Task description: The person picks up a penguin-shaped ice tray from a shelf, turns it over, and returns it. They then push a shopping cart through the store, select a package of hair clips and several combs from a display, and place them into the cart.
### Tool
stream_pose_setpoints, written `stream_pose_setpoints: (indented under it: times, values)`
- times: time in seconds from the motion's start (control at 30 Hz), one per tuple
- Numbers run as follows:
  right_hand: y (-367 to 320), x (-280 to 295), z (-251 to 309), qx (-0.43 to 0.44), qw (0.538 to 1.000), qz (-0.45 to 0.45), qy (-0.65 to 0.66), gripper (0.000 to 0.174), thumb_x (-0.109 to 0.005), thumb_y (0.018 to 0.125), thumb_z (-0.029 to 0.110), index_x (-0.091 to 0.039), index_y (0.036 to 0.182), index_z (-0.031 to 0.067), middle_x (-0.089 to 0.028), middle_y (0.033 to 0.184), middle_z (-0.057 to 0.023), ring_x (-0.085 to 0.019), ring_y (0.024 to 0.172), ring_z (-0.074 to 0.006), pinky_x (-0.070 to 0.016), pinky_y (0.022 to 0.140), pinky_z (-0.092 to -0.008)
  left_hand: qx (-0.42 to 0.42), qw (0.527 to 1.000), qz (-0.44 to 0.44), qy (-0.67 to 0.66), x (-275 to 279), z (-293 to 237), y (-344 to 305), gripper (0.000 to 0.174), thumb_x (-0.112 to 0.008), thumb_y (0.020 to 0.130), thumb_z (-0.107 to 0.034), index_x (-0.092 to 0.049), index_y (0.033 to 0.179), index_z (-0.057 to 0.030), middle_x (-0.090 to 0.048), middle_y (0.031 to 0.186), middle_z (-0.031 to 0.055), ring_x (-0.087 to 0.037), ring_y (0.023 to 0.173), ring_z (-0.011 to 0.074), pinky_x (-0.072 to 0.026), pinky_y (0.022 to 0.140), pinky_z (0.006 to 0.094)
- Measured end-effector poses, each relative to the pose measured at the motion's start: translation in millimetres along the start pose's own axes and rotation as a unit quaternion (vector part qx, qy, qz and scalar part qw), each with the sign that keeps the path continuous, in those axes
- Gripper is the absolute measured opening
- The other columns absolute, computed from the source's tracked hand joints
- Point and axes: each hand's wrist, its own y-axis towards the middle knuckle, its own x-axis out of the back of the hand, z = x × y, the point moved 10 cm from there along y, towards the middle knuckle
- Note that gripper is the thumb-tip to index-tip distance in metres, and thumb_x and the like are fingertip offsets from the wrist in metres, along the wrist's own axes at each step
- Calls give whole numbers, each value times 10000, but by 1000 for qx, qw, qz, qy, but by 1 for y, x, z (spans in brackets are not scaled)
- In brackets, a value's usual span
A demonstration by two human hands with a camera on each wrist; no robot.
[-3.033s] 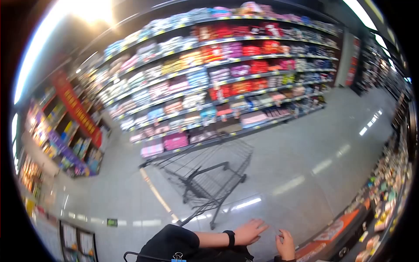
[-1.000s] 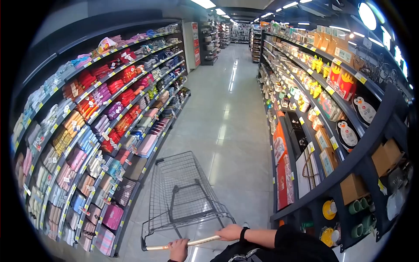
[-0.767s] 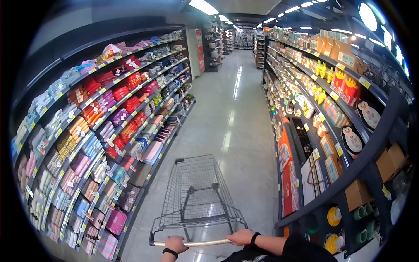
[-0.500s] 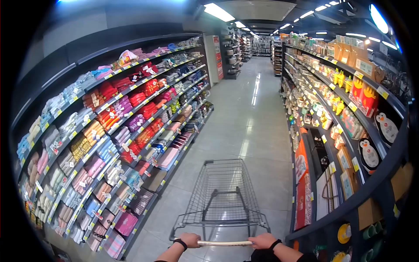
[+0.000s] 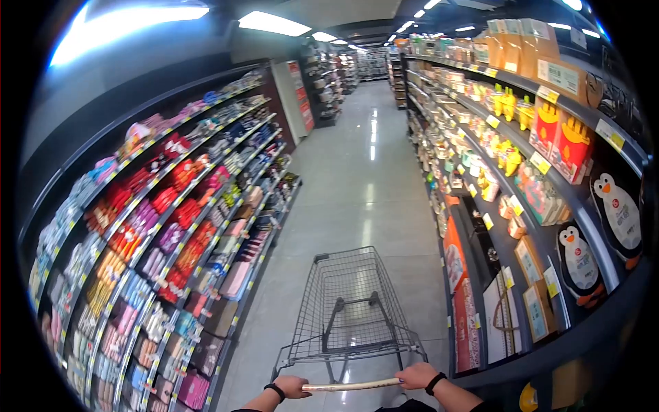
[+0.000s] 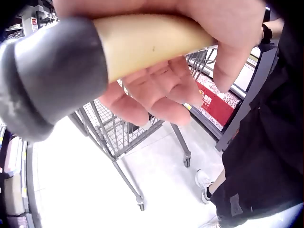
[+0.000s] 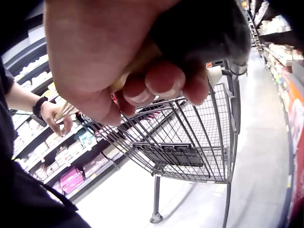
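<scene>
A wire shopping cart (image 5: 350, 302) stands in front of the person, its basket empty in the head view. Its pale handle bar (image 5: 351, 386) runs between the two hands. The left hand (image 5: 293, 386) grips the bar's left end; in the left wrist view its fingers (image 6: 166, 102) curl loosely under the pale bar (image 6: 152, 42), beside a black end cap (image 6: 61, 71). The right hand (image 5: 417, 375) holds the right end, and in the right wrist view its fingers (image 7: 161, 80) wrap round the bar next to a black end piece (image 7: 204, 33).
Shelves of folded towels (image 5: 185, 213) line the left side. On the right, shelves hold penguin-shaped items (image 5: 580, 257), red fries-shaped boxes (image 5: 570, 147) and paper bags (image 5: 504, 44). A grey floor aisle (image 5: 343, 178) runs ahead between them. A shoe (image 6: 203, 185) shows below the cart.
Three seconds ago both hands were off the cart, which stood askew. Both then took the bar, and the cart swung in line with the aisle. The right-hand shelves now look nearer.
</scene>
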Motion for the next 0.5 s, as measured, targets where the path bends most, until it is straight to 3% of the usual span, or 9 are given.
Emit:
stream_pose_setpoints:
  times: [0.1, 0.27, 0.33, 0.37, 0.4, 0.5]
  values:
    - [19, 25, -40, -9, 1000, 4, 6, 198, -601, 878, 354, -618, 960, 174, -696, 793, -119, -684, 756, -363, -528, 638, -510, -11, 1000, 0, 26, 37, 4, 35, 498, -629, 861, -605, -653, 1114, -177, -719, 1010, 99, -679, 977, 333, -540, 817, 464]
    - [62, 80, -100, 19, 999, -21, -29, 214, -614, 865, 358, -609, 964, 168, -693, 786, -109, -684, 741, -355, -531, 631, -504, -24, 996, 81, -21, 93, 17, 118, 540, -651, 857, -588, -659, 1223, -191, -718, 1108, 114, -656, 1061, 333, -520, 901, 427]
    - [83, 98, -133, 26, 997, -59, -47, 233, -635, 852, 374, -619, 937, 158, -693, 793, -100, -685, 729, -342, -538, 631, -494, -86, 993, 81, -22, 93, 35, 176, 530, -657, 876, -543, -652, 1254, -171, -716, 1142, 113, -656, 1078, 329, -506, 941, 418]
    - [89, 116, -153, 12, 994, -86, -62, 245, -645, 844, 384, -625, 921, 152, -691, 792, -98, -686, 727, -338, -541, 631, -487, -101, 994, 49, -13, 120, 29, 186, 532, -654, 881, -539, -654, 1258, -163, -713, 1155, 116, -654, 1091, 322, -500, 956, 414]
    - [98, 131, -167, 6, 991, -111, -74, 258, -656, 836, 393, -631, 905, 146, -689, 790, -95, -686, 725, -333, -544, 631, -480, -90, 993, 74, -20, 143, 23, 198, 532, -648, 886, -543, -655, 1260, -166, -709, 1172, 117, -650, 1101, 321, -495, 966, 415]
    - [134, 167, -220, -41, 992, -93, -72, 272, -666, 826, 399, -659, 886, 134, -692, 795, -102, -689, 750, -336, -542, 652, -480, -104, 990, 87, -49, 187, 30, 254, 531, -644, 880, -558, -659, 1249, -177, -711, 1160, 118, -653, 1092, 322, -496, 962, 418]
